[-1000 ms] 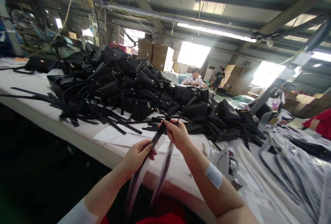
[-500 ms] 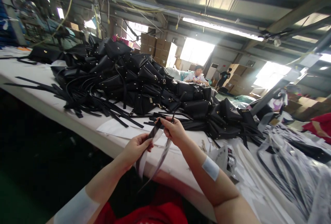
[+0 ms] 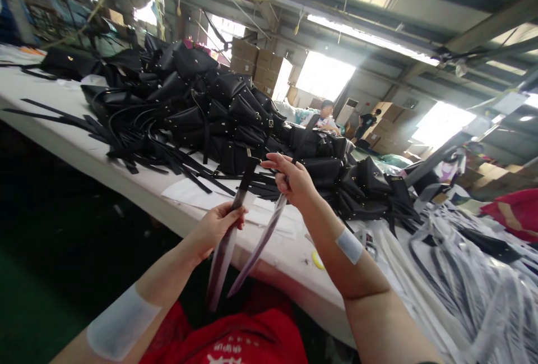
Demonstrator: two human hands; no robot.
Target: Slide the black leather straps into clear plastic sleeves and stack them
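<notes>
My left hand (image 3: 219, 225) pinches a black strap (image 3: 247, 180) near its upper end, which sticks up past the fingers. Its lower length is covered in a translucent plastic sleeve (image 3: 219, 267) and hangs below the table edge. My right hand (image 3: 296, 182) grips another strap length (image 3: 306, 138), also black, which rises above the fist and trails down in plastic. Thumb and forefinger of that hand point toward the left strap's tip, apart from it or barely touching. Whether both lengths join below is hidden.
Black bags (image 3: 235, 111) with metal studs are heaped across the white table (image 3: 54, 134). Loose black straps (image 3: 143, 145) lie at its left front. Plastic-wrapped straps (image 3: 471, 274) pile up on the right. Behind stand cartons (image 3: 267, 69) and a seated person (image 3: 325, 117).
My hands have drawn apart: the right has moved up and right, pulling more strap above its fist. The left strap's tip stands free where the right fingers were pinching it.
</notes>
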